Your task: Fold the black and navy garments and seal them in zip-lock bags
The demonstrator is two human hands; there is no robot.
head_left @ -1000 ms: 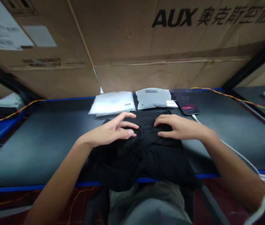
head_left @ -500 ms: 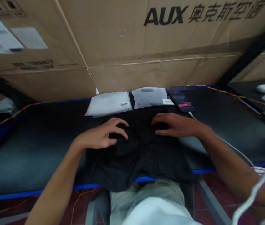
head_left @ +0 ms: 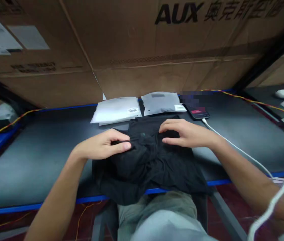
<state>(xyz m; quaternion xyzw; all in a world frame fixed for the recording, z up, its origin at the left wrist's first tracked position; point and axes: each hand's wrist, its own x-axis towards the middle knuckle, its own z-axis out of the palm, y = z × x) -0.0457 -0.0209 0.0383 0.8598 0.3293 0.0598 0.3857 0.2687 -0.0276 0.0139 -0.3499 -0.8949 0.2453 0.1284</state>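
Fingers of the left hand (head_left: 104, 144), spread over the cloth half a second ago, have drawn in; now only its thumb and forefinger show clearly, quite close together with dark cloth between them. From where I stand I cannot tell whether they pinch it or only press down, the other fingertips being hidden. Opposite, the right hand (head_left: 182, 132) has barely shifted: it rests loosely arched on the other side, thumb parted from the forefinger, and I see nothing gripped in it.

Both hands are on the black garment (head_left: 142, 167), which lies across the near part of the counter (head_left: 43, 150), its lower edge hanging over the blue rim toward the person's lap. As to progress, I'd judge the work to be partway at best: the piece is laid out, its upper end fairly flat, but the middle and lower parts are creased and bunched, and nothing looks folded yet.

Just beyond its upper end lie a white packet (head_left: 116, 110) and a greyish packet (head_left: 159, 103), side by side. Neither is being touched. Right of them sits a phone (head_left: 198, 113) with a white cable (head_left: 234, 149) plugged in.
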